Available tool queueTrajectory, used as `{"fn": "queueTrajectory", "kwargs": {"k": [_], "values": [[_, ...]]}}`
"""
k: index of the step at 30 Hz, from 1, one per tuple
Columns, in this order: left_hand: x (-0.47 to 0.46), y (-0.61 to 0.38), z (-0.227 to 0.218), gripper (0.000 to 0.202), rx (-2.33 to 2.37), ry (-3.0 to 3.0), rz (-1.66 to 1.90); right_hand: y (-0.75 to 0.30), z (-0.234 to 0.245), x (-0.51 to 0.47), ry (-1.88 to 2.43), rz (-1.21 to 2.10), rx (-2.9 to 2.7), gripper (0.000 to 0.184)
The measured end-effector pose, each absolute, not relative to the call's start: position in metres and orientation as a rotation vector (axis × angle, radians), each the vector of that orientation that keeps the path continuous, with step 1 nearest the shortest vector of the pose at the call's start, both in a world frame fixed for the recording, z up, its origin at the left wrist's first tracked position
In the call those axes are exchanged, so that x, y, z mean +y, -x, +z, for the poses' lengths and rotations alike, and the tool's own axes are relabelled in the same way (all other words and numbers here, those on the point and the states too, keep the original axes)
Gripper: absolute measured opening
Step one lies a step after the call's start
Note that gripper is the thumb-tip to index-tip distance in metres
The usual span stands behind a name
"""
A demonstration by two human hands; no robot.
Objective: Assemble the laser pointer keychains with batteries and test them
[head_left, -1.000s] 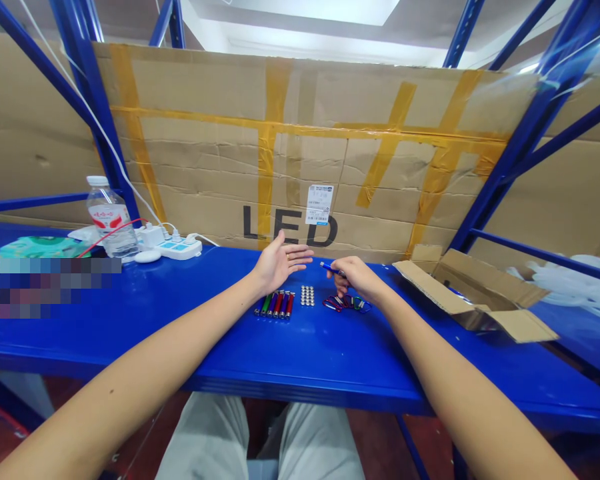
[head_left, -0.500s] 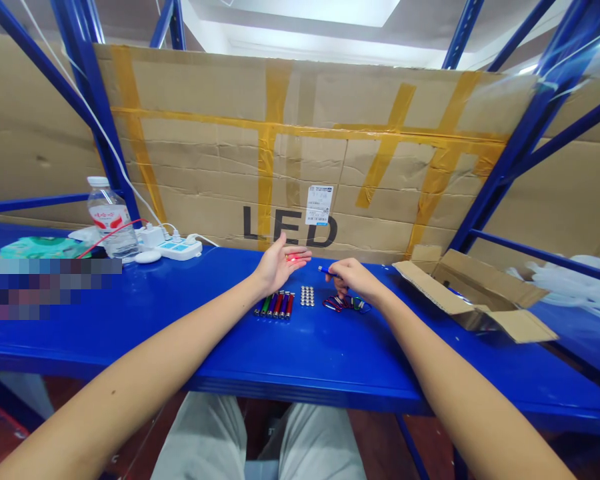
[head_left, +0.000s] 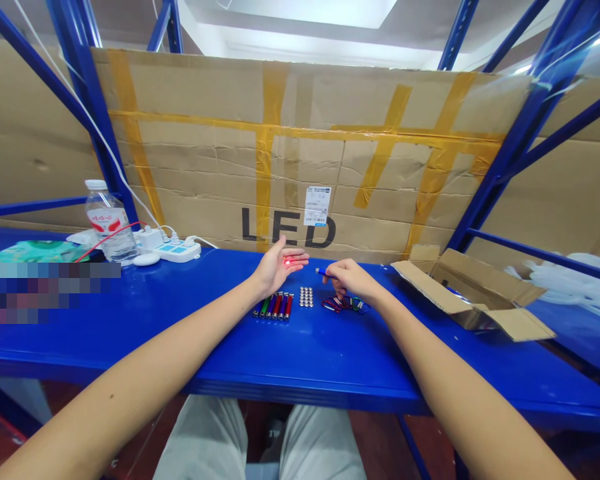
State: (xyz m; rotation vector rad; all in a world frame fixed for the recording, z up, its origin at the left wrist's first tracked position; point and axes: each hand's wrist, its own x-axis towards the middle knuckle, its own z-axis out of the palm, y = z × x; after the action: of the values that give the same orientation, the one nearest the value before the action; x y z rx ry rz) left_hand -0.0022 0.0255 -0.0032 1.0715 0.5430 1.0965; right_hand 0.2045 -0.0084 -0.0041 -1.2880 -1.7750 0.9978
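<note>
Pinching the pen (head_left: 321, 271) with our right hand (head_left: 350, 280), we light our left hand (head_left: 274, 267), fingers spread; the other pens (head_left: 275, 305) look untested.

A clear plastic water bottle (head_left: 106, 223) is standing beside a white power strip (head_left: 173, 250) on the blue metal shelf (head_left: 180, 333). An open brown cardboard box (head_left: 473, 297) is lying on the shelf's right side, and a taped cardboard sheet marked LED (head_left: 300, 153) is leaning behind.

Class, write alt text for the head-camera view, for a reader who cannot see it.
The right hand aims a small blue pointer at the open left hand, casting a red dot on its palm. On the blue bench lie a row of coloured pointers, silver discs and carabiner clips.
</note>
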Motion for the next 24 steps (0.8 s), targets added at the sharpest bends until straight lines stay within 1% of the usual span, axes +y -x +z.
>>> {"fn": "queueTrajectory", "kwargs": {"k": [9, 13, 19, 24], "values": [[0.0239, 0.0011, -0.0015, 0.059, 0.527, -1.041, 1.120, -0.2047, -0.0042, -0.0085, 1.352, 0.925, -1.840, 0.023], [0.0228, 0.0012, -0.0006, 0.059, 0.528, -1.020, 1.117, -0.2051, -0.0050, -0.0075, 1.357, 0.898, -1.849, 0.020], [0.0232, 0.0025, -0.0009, 0.060, 0.517, -1.047, 1.101, -0.2051, -0.0041, -0.0075, 1.370, 0.847, -1.858, 0.020], [0.0216, 0.0021, -0.0005, 0.060, 0.515, -1.067, 1.079, -0.2028, -0.0017, -0.0108, 1.298, 0.824, -1.823, 0.021]]}}
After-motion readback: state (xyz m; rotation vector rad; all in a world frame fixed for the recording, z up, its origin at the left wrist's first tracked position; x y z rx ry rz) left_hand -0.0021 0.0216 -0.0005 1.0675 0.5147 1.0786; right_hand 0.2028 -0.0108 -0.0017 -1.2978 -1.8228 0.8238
